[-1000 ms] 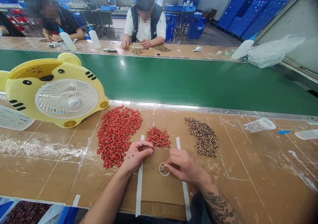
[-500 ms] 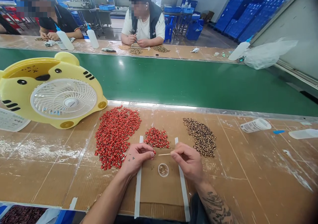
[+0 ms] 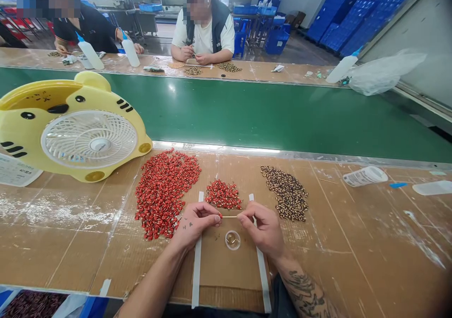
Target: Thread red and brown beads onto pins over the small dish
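Observation:
My left hand [image 3: 198, 222] pinches a small red bead-like piece [image 3: 221, 215] between thumb and fingertips. In my right hand [image 3: 263, 226] is a thin wooden toothpick [image 3: 230, 217], held level, its tip at the red piece. Below them a small clear round cup [image 3: 232, 240] stands on a taped cardboard sheet [image 3: 228, 273]. Just beyond my fingers lies a small heap of red pieces [image 3: 223, 194]. A larger red pile [image 3: 165, 193] spreads beside my left hand. Dark and gold pieces [image 3: 285, 193] form another pile past my right hand.
A yellow animal-faced fan [image 3: 90, 130] stands at the left. Beyond the cardboard-covered table runs a green conveyor belt [image 3: 247, 113]. A white bottle [image 3: 365, 176] lies at the right. Across the belt two people [image 3: 203, 33] sit among white squeeze bottles [image 3: 91, 54].
My right hand has moved left, bringing the toothpick's tip to the red piece. My left hand stays nearly still. Across the belt, the person at left has reached an arm toward a squeeze bottle.

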The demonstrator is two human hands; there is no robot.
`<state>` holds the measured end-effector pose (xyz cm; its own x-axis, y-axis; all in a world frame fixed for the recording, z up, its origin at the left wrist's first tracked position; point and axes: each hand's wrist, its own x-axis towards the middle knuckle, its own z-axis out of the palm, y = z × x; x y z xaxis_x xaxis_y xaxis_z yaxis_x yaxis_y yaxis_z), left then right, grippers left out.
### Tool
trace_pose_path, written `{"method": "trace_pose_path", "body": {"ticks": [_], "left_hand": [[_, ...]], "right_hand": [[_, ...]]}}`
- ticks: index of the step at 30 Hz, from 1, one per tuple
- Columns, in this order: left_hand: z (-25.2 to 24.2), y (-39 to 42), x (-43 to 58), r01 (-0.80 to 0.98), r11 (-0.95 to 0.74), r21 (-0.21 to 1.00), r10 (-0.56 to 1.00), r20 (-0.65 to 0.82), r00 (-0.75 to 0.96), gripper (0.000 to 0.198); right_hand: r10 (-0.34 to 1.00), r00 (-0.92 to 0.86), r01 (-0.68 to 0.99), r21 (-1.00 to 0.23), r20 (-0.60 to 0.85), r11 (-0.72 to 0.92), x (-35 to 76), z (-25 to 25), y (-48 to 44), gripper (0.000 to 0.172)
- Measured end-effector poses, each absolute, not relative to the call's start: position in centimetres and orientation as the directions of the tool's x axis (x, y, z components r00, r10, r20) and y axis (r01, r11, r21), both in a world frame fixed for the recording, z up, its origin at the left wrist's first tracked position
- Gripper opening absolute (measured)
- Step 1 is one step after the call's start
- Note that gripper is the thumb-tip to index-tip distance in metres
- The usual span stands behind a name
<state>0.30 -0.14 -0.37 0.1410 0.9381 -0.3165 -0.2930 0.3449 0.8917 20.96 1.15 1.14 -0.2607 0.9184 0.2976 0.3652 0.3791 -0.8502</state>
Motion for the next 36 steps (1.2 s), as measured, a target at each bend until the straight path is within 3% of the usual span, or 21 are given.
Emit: {"method": "trace_pose_path", "body": {"ticks": [9, 14, 16, 20, 24, 30, 36], "left_hand": [[-0.5, -0.1, 0.4, -0.37, 0.346, 0.862, 0.938, -0.31, 0.156, 0.01], [-0.9, -0.1, 0.1, -0.395, 0.321, 0.861, 0.947, -0.287, 0.145, 0.012], [-1.2, -0.1, 0.0, -0.39, 0.33, 0.86, 0.944, -0.298, 0.143, 0.013], [-1.4, 0.0, -0.1, -0.375, 0.366, 0.852, 0.931, -0.341, 0.133, 0.017], [-1.4, -0.1, -0.2, -0.364, 0.369, 0.855, 0.929, -0.344, 0.135, 0.021], [-1.7, 0.0, -0.4, -0.409, 0.354, 0.841, 0.934, -0.342, 0.104, 0.024], [-1.7, 0.2, -0.2, -0.436, 0.349, 0.829, 0.935, -0.337, 0.108, 0.027]], "right_hand": [[0.906, -0.294, 0.349, -0.849, 0.304, 0.398, 21.4, 1.0, 1.3, 0.041], [0.74, -0.646, 0.346, -0.792, 0.187, 0.503, 22.4, 1.6, 1.6, 0.04], [0.716, -0.688, 0.398, -0.763, 0.118, 0.509, 22.6, 2.0, 1.8, 0.038], [0.878, -0.466, 0.608, -0.683, 0.107, 0.405, 24.5, 3.1, 3.5, 0.027], [0.983, -0.168, 0.88, -0.438, 0.077, 0.185, 28.1, 3.7, 6.5, 0.016], [0.987, -0.157, 0.932, -0.327, 0.026, 0.157, 30.2, 2.5, 8.5, 0.016], [0.983, -0.183, 0.929, -0.323, 0.02, 0.179, 29.4, 1.8, 9.2, 0.017]]}}
